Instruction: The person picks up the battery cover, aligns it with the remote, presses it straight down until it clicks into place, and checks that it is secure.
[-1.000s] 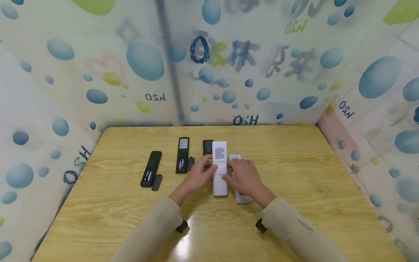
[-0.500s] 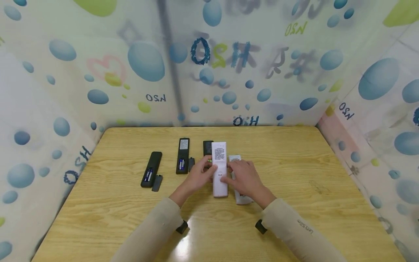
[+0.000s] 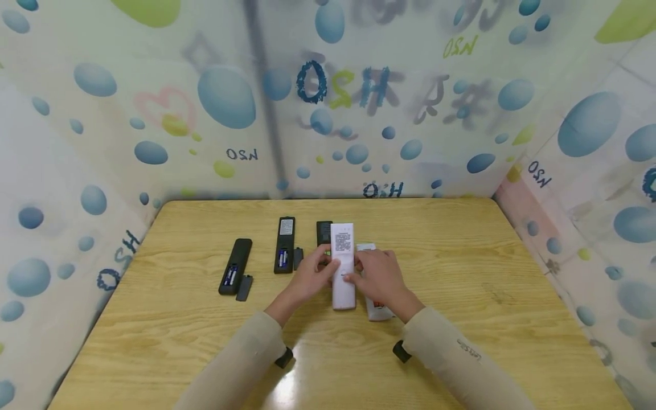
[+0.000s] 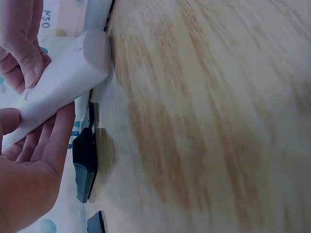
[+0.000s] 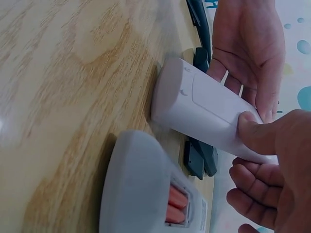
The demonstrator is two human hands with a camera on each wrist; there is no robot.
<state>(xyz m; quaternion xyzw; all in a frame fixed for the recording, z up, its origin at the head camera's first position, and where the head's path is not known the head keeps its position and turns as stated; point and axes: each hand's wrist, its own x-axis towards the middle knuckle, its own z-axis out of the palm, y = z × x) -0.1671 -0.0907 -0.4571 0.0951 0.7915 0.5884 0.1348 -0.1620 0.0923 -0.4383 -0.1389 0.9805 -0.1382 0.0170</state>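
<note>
A white remote control (image 3: 343, 297) is held back side up over the middle of the table, tilted in the wrist views. My left hand (image 3: 310, 273) grips its left side, thumb on top and fingers beneath, as the left wrist view shows. From the right, my right hand (image 3: 383, 278) pinches it, the thumb lying on the battery cover (image 5: 214, 99) near the latch. That cover is in place. Just right of it on the table lies a second white remote control (image 5: 133, 179), partly under my right hand in the head view, its compartment open on red batteries (image 5: 176, 206).
Two black remote controls, one far left (image 3: 240, 253) and one beside it (image 3: 286, 242), lie with blue batteries exposed. Their loose covers, one left (image 3: 244, 288) and one right (image 3: 298, 258), lie alongside. Another black remote (image 3: 323, 229) is partly hidden behind my left hand. A patterned wall stands behind.
My right thumb has shifted slightly on the battery cover of the held remote control. Both hands otherwise keep the same grip and place.
</note>
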